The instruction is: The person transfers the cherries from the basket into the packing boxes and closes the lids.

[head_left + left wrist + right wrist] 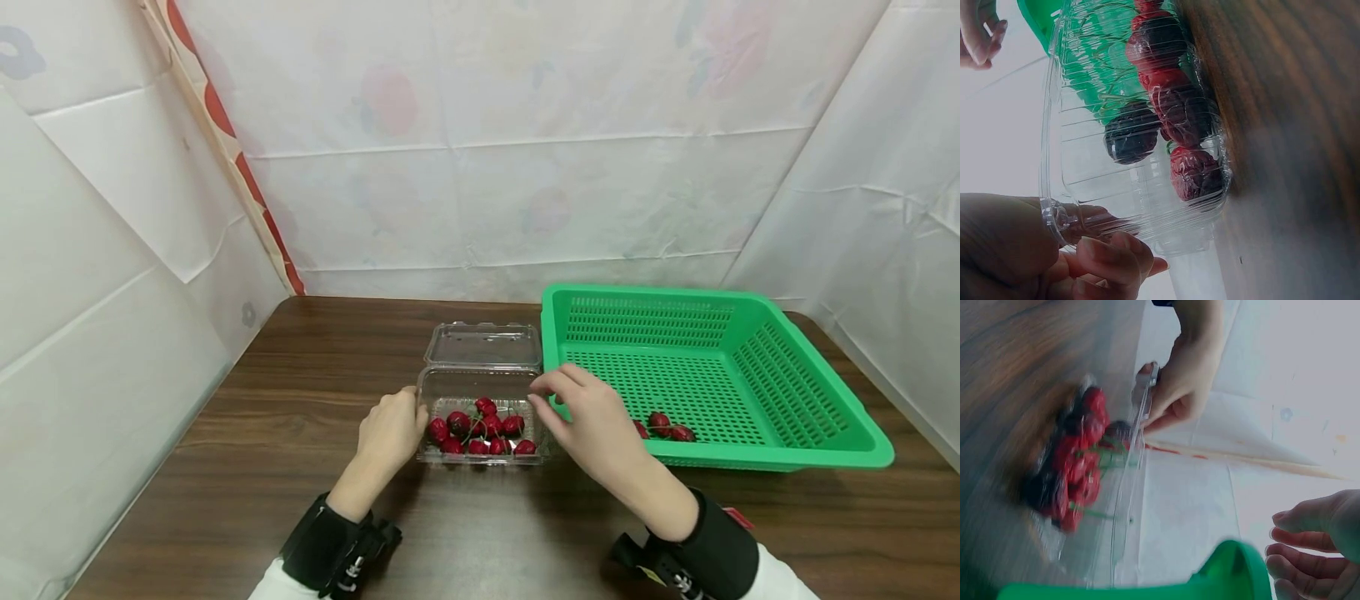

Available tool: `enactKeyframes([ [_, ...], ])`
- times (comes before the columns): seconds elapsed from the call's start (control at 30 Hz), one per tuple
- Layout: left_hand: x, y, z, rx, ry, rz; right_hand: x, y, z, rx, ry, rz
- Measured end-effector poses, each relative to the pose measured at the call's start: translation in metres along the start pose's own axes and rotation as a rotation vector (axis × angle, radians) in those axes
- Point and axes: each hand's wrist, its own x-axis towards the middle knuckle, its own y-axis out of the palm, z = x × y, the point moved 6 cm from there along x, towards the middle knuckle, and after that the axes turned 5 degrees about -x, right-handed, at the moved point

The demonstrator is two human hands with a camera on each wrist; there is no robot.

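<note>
A clear plastic clamshell box (491,381) holds several dark red cherries (492,426) with green stems. Its lid (486,343) lies folded back, away from me. My left hand (392,429) grips the box's left rim; in the left wrist view the thumb is on the inner side and the fingers (1113,259) curl along the outside. Over the box's right edge hovers my right hand (592,417), between box and basket. Nothing shows between its loosely bent fingers (1300,540) in the right wrist view.
A green plastic basket (780,457) stands right beside the box, with several cherries (660,421) in its near left corner, partly hidden by my right wrist. The brown wooden table (300,392) is bordered by white cloth walls (465,208).
</note>
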Motion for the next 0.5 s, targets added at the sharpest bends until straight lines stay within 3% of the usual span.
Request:
enactKeyframes([
  [0.5,0.000,0.000,0.000,0.004,-0.001,-0.005,-0.019,-0.029,-0.042,-0.101,0.073,0.052],
])
